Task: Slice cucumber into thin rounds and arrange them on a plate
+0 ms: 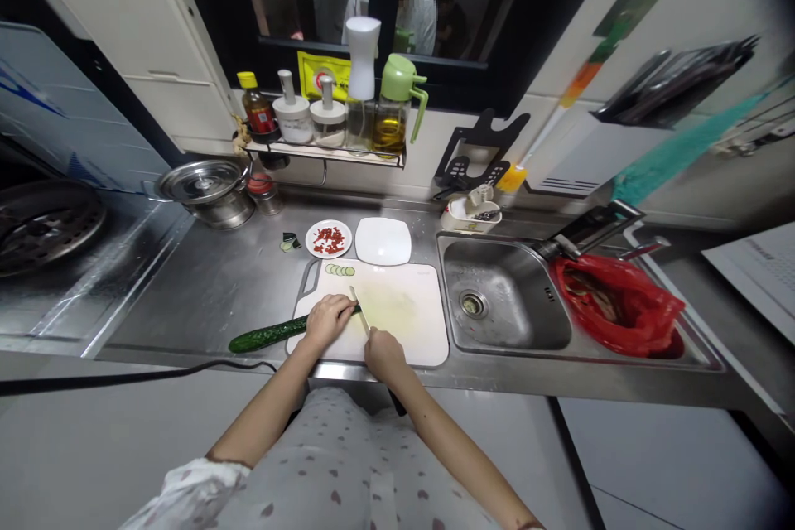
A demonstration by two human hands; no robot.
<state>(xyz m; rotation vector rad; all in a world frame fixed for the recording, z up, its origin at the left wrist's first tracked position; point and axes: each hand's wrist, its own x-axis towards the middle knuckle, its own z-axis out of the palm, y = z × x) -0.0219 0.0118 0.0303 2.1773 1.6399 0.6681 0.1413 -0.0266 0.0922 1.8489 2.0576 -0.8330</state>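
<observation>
My left hand (329,320) is closed over a long dark green cucumber (267,336), which lies across the left part of a white cutting board (416,331) and sticks out past its edge. My right hand (383,356) grips a knife (361,310), its blade at the cucumber's right end beside my left fingertips. Whether the edge is in the flesh, I cannot tell. Several thin cucumber slices (340,270) lie overlapped in a row near the board's top left. Behind the board sit a small plate (312,251) of chopped red pieces and a white square plate (383,241).
At right is a metal sink (497,335), with a red plastic bag (618,306) beyond it. Cucumber scraps (289,243) lie left of the plates. A lidded steel pot (217,197) stands back left, under a shelf of seasoning jars (293,118) and an oil bottle (391,112).
</observation>
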